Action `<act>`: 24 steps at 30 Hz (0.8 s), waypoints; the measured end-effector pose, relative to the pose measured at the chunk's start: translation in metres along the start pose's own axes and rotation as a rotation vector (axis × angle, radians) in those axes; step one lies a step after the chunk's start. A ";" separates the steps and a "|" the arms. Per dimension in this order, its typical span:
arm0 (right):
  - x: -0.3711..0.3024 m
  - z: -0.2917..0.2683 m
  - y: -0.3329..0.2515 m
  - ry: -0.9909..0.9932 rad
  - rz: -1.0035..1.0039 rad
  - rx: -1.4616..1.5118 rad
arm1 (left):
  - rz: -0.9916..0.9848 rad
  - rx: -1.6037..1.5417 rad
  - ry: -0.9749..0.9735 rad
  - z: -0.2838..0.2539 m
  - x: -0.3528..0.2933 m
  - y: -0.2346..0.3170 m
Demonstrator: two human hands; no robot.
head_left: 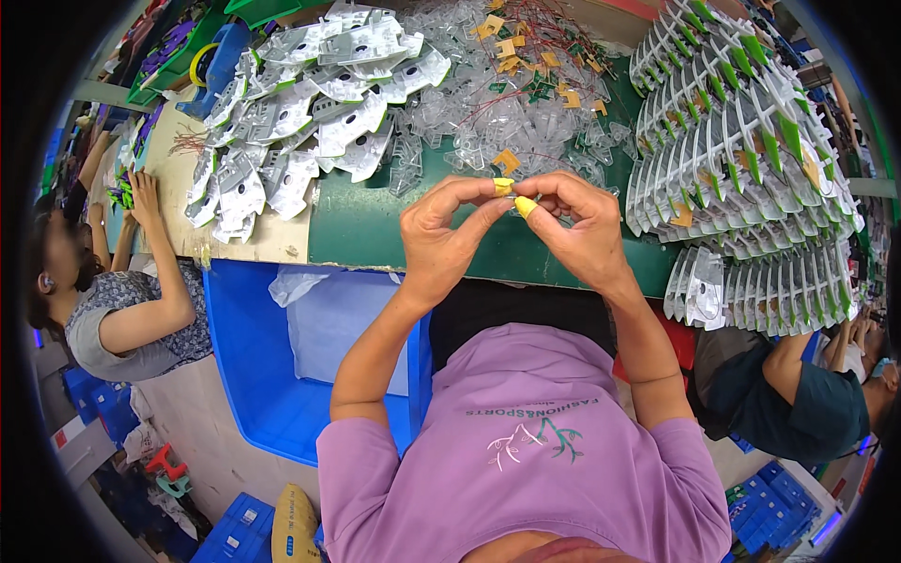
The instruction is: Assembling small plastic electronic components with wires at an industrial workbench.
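My left hand (pixel 443 230) and my right hand (pixel 584 228) meet above the near edge of the green table mat (pixel 375 230). Both are closed in a pinch, fingertips nearly touching. Yellow covers wrap some of the fingertips. Whatever small piece sits between them is too small to name. Just beyond the hands lies a heap of clear plastic parts (pixel 526 117), with orange-yellow pieces (pixel 508 161) and thin red wires (pixel 549 23) scattered over it.
White-grey shells with green edges (pixel 352 131) are piled at the left. More such shells (pixel 732 159) stand stacked in rows at the right. A blue bin (pixel 249 375) with a plastic liner stands below the table edge. Co-workers (pixel 141 319) sit on both sides.
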State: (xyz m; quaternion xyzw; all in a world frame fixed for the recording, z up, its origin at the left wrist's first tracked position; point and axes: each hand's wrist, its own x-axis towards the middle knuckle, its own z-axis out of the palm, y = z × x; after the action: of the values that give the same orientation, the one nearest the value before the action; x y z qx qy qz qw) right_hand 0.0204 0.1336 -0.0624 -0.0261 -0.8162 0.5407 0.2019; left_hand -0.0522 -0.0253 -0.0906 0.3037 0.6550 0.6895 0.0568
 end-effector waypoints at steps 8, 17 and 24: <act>0.000 0.003 -0.006 0.007 0.028 -0.118 | -0.268 -0.198 0.010 0.004 0.000 -0.006; 0.002 0.016 -0.011 -0.346 -0.038 0.061 | -0.542 -0.667 -0.223 -0.037 -0.029 -0.010; 0.016 0.043 -0.023 -0.349 -0.003 0.010 | -0.534 -0.424 -0.115 -0.117 -0.011 -0.002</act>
State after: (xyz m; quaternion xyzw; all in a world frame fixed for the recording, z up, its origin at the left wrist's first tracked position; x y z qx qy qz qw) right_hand -0.0051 0.0905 -0.0511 0.0702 -0.8362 0.5408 0.0580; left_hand -0.1017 -0.1323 -0.0909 0.1414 0.5493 0.7528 0.3340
